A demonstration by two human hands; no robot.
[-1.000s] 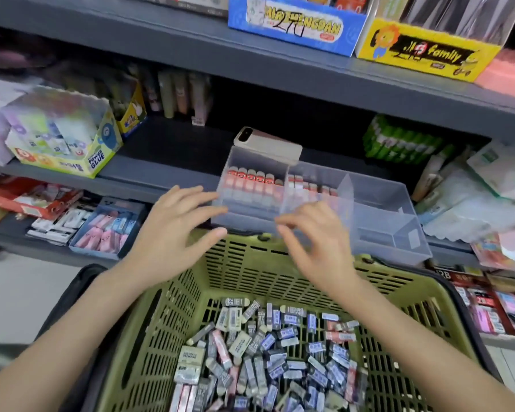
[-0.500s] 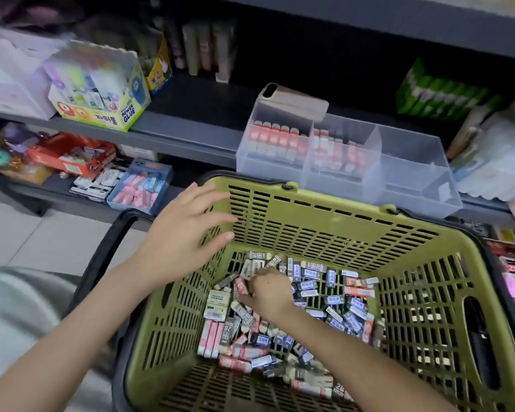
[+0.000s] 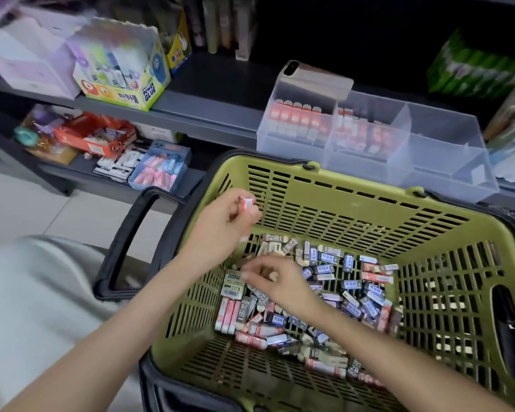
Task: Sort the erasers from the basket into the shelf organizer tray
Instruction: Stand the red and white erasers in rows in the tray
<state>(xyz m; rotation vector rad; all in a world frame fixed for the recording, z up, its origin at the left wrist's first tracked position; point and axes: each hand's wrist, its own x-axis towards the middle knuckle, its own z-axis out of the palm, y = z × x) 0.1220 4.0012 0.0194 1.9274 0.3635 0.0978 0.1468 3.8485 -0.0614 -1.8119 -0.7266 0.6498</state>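
A green plastic basket [image 3: 339, 203] holds a heap of wrapped erasers [image 3: 354, 281], blue, red and grey. My left hand [image 3: 220, 224] is raised over the basket's left wall and pinches a red-and-white eraser [image 3: 246, 202]. My right hand [image 3: 277, 282] is down in the heap, fingers curled round a small eraser end. Behind the basket, the clear organizer tray [image 3: 446, 162] stands on the shelf. Red erasers stand upright in its left compartment [image 3: 298, 117] and its middle compartment [image 3: 360, 132]. The right compartment looks bare.
A phone [image 3: 315, 77] lies on the tray's back left corner. A glue box [image 3: 122, 75] stands on the shelf to the left, green packs [image 3: 476, 69] at the right. A blue box of pink erasers [image 3: 161, 168] sits on the lower shelf. The basket's black handle [image 3: 125, 242] hangs left.
Both hands dropped from the tray to the basket. The right hand went into the heap. The left hand, open half a second ago, now pinches a red-and-white eraser.
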